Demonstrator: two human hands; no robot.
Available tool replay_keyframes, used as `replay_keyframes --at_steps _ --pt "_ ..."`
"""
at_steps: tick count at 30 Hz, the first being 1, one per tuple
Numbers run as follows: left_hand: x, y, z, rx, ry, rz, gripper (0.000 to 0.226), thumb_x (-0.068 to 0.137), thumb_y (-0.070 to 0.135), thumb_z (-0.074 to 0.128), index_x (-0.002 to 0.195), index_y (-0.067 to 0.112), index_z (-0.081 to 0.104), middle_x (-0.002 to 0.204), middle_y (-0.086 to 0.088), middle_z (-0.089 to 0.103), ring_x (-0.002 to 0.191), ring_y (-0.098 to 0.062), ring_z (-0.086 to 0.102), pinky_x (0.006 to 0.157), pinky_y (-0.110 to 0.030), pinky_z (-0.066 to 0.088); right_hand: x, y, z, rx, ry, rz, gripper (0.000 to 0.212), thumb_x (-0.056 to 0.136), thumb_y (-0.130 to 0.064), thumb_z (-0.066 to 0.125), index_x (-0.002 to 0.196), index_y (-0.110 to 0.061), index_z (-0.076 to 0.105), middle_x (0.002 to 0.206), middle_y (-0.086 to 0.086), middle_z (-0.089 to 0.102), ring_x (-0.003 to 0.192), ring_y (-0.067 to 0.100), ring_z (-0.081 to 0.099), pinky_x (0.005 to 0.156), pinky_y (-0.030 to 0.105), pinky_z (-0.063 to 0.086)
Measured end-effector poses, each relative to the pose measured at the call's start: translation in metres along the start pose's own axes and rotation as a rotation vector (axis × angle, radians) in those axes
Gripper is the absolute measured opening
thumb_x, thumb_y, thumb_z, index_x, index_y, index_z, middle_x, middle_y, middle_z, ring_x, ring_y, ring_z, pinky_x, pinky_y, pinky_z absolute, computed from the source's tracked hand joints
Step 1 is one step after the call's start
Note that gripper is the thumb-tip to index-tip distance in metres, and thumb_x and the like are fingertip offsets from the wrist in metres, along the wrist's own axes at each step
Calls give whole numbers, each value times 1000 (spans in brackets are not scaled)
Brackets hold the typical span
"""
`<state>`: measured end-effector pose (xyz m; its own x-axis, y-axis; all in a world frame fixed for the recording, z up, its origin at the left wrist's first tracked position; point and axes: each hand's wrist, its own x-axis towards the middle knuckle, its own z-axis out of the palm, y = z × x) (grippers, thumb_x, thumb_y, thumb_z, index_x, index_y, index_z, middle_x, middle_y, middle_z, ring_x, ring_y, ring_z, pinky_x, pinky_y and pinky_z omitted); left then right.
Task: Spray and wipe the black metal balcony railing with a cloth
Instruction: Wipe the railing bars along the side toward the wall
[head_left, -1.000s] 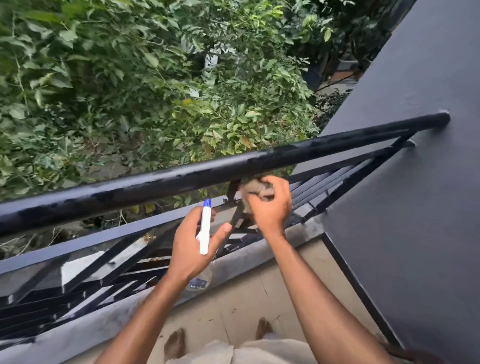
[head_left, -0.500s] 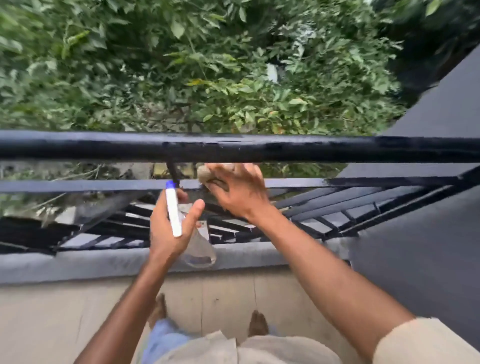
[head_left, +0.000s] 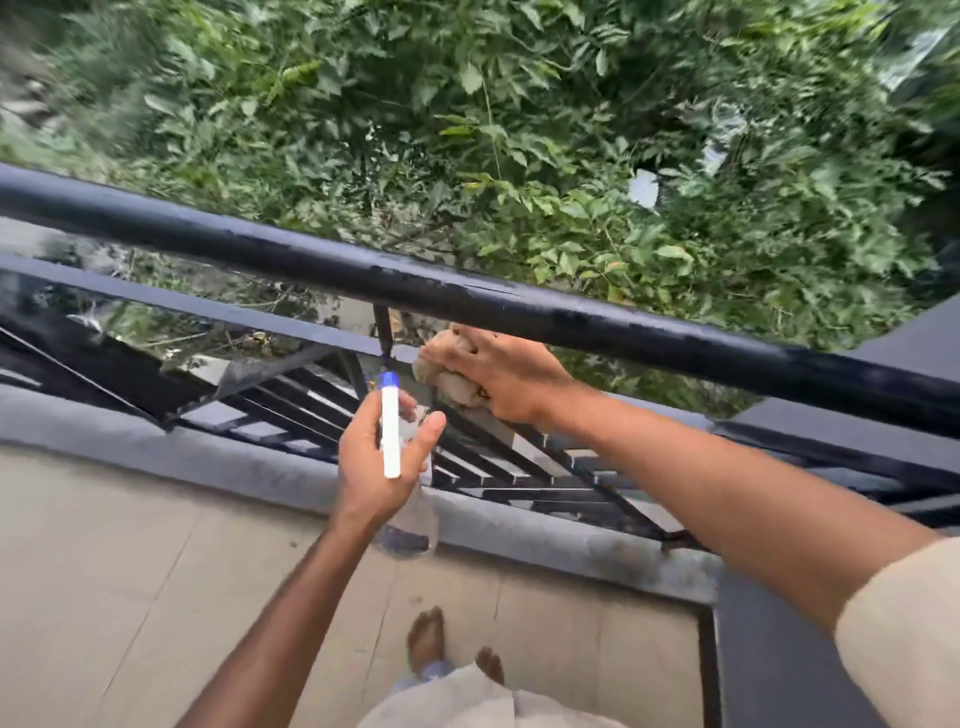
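Head view, looking down over a balcony edge. The near floor is paved with beige tiles (head_left: 130, 545) and ends at a grey concrete curb (head_left: 218, 457), from which the black metal railing (head_left: 467, 296) rises. Its round top rail runs from far left down to the right, its paint scuffed in patches. Below it lie a flat second rail (head_left: 208, 306), a short upright post (head_left: 383, 332) joining the two, and angled slats (head_left: 493, 457). A dark grey wall (head_left: 779, 675) closes the right side, and dense green foliage (head_left: 519, 156) fills the far ground. The left hand (head_left: 374, 462) is curled round a spray bottle (head_left: 390, 441) with a white head, blue nozzle tip and clear body, held near the post. The right hand (head_left: 509, 379) grips a bunched brownish cloth (head_left: 447, 374) just under the top rail, right of the post. Bare feet (head_left: 426, 639) stand on the tiles, and a pale sleeve (head_left: 904, 623) enters at lower right. Any print on the bottle is too blurred to read.
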<state>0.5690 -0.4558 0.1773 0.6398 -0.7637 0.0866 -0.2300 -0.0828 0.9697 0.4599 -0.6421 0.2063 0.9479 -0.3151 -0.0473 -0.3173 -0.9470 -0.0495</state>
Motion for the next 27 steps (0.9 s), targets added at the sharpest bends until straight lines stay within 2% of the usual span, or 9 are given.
replay_keyframes --at_steps 2,4,7,11,13,16,19,22,27 --pt "-2 5 2 -41 15 14 37 87 46 78 95 16 57 77 -4 60 59 -17 65 60 -35 57 5 1 1 -72 -3 -16 77 83 -27 71 150 -37 36 147 3 43 108 29 65 71 39 61" --pt "-3 5 3 -87 45 2 40 87 35 77 96 3 56 75 -1 59 55 -5 63 57 -14 50 4 2 -3 -16 -9 5 66 86 -33 69 145 -34 40 141 0 49 107 28 64 71 37 58" --pt "-5 -2 1 -137 49 -30 44 84 46 74 97 9 56 73 -5 61 49 -13 63 51 -23 53 -8 6 -10 117 93 113 58 85 -55 71 133 -28 53 125 1 65 109 27 63 83 32 50" --pt "-9 -14 -5 -131 58 -58 44 81 56 73 98 18 58 77 -9 63 51 -26 65 52 -39 56 -17 9 -15 178 43 317 73 85 -72 63 139 -25 49 141 3 57 126 27 55 103 31 43" --pt "-12 -17 -7 -105 74 -54 42 81 56 74 97 21 59 80 -12 64 54 -30 65 54 -43 57 -16 5 -22 195 -24 324 66 92 -64 60 141 -23 44 134 1 57 114 26 58 94 33 47" --pt "-17 -18 -5 -110 112 -70 41 80 54 76 96 20 60 86 -17 63 59 -31 65 49 -33 55 -9 -15 -28 151 -51 287 39 93 -29 64 127 -22 48 107 3 62 86 24 59 69 29 43" --pt "-23 -8 3 -100 176 -68 42 80 52 77 97 17 60 89 -18 63 59 -32 65 49 -27 53 2 -26 -21 27 4 284 39 83 -23 68 115 -23 46 110 2 63 99 31 64 68 31 40" --pt "-35 0 14 -93 255 -65 44 77 58 76 96 21 60 87 -13 64 58 -34 64 52 -34 54 0 -17 -19 141 -15 187 36 91 -23 63 125 -23 49 124 1 60 110 29 60 76 32 44" --pt "-68 2 41 -37 414 -80 44 77 59 75 92 20 59 76 1 64 60 -30 63 58 -36 54 -45 1 -8 3 154 -46 48 92 -25 30 135 -33 49 124 -3 60 108 31 56 72 34 44"
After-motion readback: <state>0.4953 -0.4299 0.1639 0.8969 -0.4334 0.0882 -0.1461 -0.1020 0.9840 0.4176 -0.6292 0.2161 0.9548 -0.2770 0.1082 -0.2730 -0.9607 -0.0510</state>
